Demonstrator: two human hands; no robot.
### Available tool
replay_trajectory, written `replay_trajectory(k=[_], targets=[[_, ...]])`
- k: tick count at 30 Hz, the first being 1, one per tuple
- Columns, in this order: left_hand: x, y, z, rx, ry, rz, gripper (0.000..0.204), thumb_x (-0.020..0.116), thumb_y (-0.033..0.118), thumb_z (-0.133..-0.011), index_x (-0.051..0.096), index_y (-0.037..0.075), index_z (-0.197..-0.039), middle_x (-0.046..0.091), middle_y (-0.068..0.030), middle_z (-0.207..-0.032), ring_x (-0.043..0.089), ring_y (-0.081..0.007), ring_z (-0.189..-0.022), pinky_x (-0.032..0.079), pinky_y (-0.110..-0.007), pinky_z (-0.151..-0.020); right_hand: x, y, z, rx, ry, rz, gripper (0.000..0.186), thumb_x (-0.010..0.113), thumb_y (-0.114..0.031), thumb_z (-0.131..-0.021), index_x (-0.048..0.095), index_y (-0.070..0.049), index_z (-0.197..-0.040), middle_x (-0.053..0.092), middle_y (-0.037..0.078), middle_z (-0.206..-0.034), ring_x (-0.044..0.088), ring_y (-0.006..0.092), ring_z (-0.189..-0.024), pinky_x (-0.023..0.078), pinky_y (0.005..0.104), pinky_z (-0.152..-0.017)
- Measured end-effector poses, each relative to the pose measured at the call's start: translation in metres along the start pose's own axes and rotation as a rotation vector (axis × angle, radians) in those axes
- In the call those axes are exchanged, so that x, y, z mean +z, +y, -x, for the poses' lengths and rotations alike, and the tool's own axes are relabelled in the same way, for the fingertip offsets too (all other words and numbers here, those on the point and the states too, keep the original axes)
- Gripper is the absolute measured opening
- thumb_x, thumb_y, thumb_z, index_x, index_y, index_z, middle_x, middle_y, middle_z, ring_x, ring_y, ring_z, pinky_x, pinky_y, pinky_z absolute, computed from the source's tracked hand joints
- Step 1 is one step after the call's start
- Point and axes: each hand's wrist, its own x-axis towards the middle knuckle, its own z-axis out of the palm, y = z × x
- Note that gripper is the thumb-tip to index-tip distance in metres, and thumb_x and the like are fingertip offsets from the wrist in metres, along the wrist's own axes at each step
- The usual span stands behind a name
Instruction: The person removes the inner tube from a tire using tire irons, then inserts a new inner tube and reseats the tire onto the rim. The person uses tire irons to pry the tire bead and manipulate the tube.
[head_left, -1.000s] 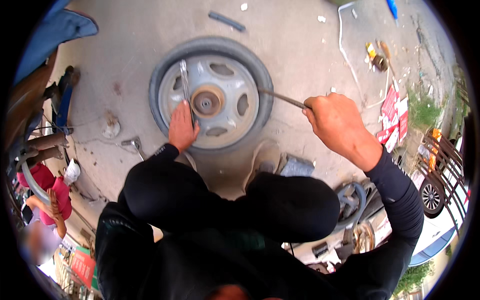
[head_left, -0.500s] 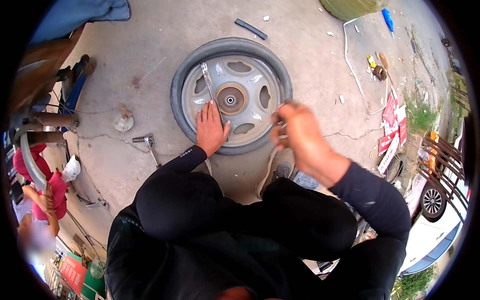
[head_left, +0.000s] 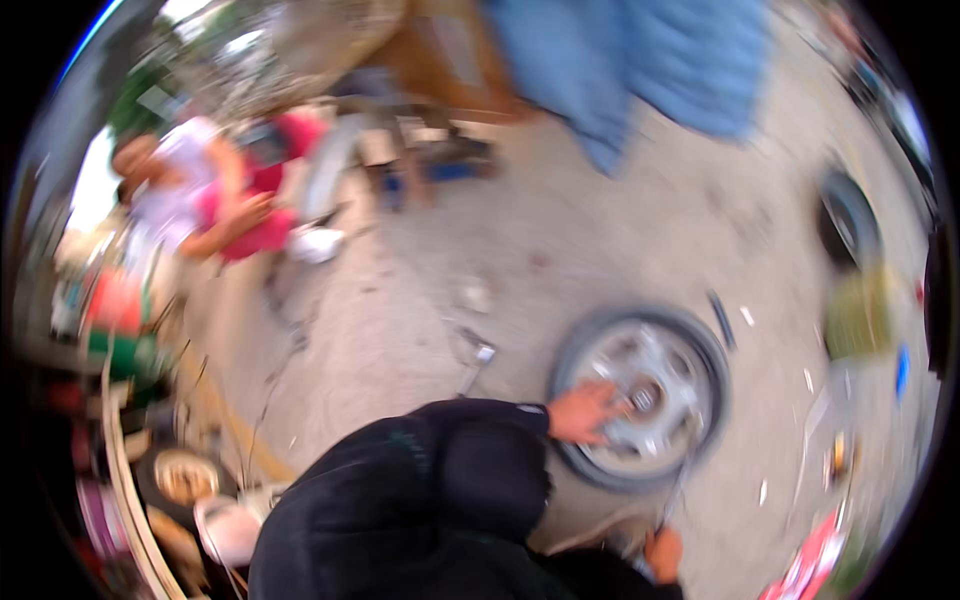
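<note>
A car wheel, its silver rim (head_left: 675, 410) inside a black tyre (head_left: 645, 315), lies flat on the concrete floor at the lower right of the blurred head view. My left hand (head_left: 585, 410) rests on the rim beside the hub, fingers apart. My right hand (head_left: 663, 550), at the bottom edge, is closed on a long thin metal bar (head_left: 678, 485) that reaches up to the lower part of the wheel. A ratchet-like tool (head_left: 482, 352) and a short dark bar (head_left: 722, 320) lie on the floor on either side of the wheel.
A seated person (head_left: 170, 190) in white and pink is at upper left. Blue padded cloth (head_left: 680, 60) hangs at the top. A loose tyre (head_left: 848, 215) and a yellowish-green object (head_left: 858, 310) stand at the right. Another wheel (head_left: 185, 475) sits among clutter at lower left.
The camera has swung left, so the wheel now appears lower right and more surroundings show. My right hand has dropped back toward the lower edge; my left remains on the rim.
</note>
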Motion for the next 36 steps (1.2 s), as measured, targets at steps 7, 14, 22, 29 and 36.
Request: replay_trajectory(k=[7, 14, 22, 29, 36], targets=[[0.007, -0.024, 0.015, 0.254, -0.185, -0.22, 0.12, 0.081, 0.071, -0.064, 0.033, 0.012, -0.157, 0.042, -0.0278, -0.146, 0.047, -0.0423, -0.133, 0.043, -0.054, -0.102, -0.018, 0.023, 0.007, 0.096, 0.013, -0.282, 0.041, 0.065, -0.039, -0.096, 0.063, -0.002, -0.079, 0.057, 0.015, -0.064, 0.054, 0.0304, -0.058, 0.041, 0.0464, -0.054], [-0.001, -0.038, -0.019, 0.427, -0.273, -0.286, 0.082, 0.075, 0.03, -0.076, 0.042, 0.02, -0.151, 0.055, -0.0217, -0.129, 0.062, -0.039, -0.109, 0.055, -0.051, -0.084, -0.022, 0.035, 0.052, 0.147, 0.127, -0.666, 0.044, 0.06, -0.038, -0.101, 0.061, -0.004, -0.072, 0.049, 0.007, -0.056, 0.043, 0.0186, -0.051, 0.033, 0.0395, -0.049], [-0.075, -0.01, -0.018, 0.272, -0.547, -0.346, 0.126, 0.092, 0.052, -0.056, 0.028, 0.03, -0.162, 0.04, -0.0251, -0.152, 0.042, -0.0457, -0.14, 0.039, -0.05, -0.113, -0.145, -0.004, 0.096, 0.342, 0.157, -0.968, 0.033, 0.061, -0.025, -0.102, 0.07, 0.001, -0.119, 0.044, -0.004, -0.064, 0.042, 0.0069, -0.06, 0.036, 0.0278, -0.055], [-0.049, 0.013, -0.015, 0.191, -0.518, -0.3, 0.129, 0.092, 0.053, -0.057, 0.025, 0.021, -0.163, 0.036, -0.0295, -0.152, 0.038, -0.0486, -0.141, 0.035, -0.054, -0.115, -0.17, 0.016, 0.071, 0.41, 0.034, -1.117, 0.035, 0.064, -0.024, -0.101, 0.069, -0.003, -0.128, 0.048, -0.007, -0.067, 0.041, 0.0037, -0.058, 0.034, 0.025, -0.053], [-0.022, 0.01, 0.001, 0.155, -0.474, -0.292, 0.128, 0.088, 0.061, -0.059, 0.024, 0.019, -0.162, 0.039, -0.0283, -0.147, 0.032, -0.0495, -0.144, 0.028, -0.062, -0.117, -0.245, 0.058, -0.009, 0.419, -0.267, -1.07, 0.036, 0.067, -0.028, -0.098, 0.072, -0.003, -0.124, 0.049, -0.007, -0.064, 0.039, 0.0038, -0.053, 0.032, 0.0254, -0.048]])
